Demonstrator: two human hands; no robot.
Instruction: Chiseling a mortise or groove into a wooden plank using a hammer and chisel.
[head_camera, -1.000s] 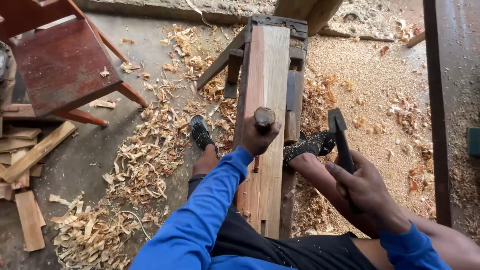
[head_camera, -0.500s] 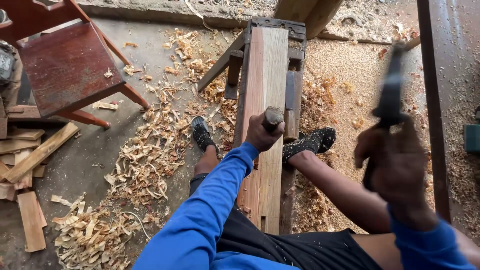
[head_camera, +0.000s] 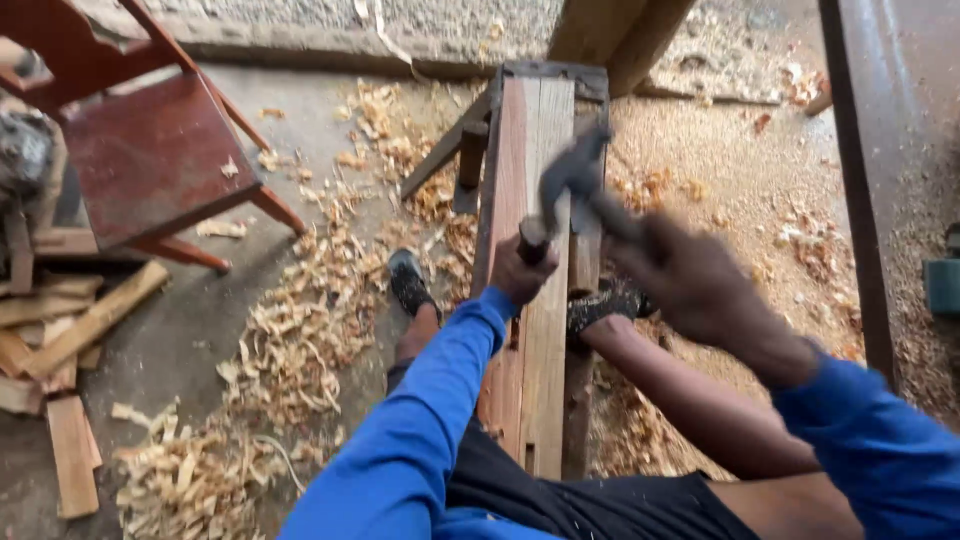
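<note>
Head view: chisel (head_camera: 533, 240) upright on plank (head_camera: 538, 330)

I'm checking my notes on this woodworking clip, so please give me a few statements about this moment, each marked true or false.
1. The left hand grips a chisel held against the plank. True.
2. The right hand is empty. False: it holds a hammer, blurred in motion above the chisel.
3. Wood shavings lie on the floor left of the plank. True.
4. A green plastic chair stands at the upper left. False: the chair there is dark red wood.
5. The person wears blue sleeves. True.
</note>
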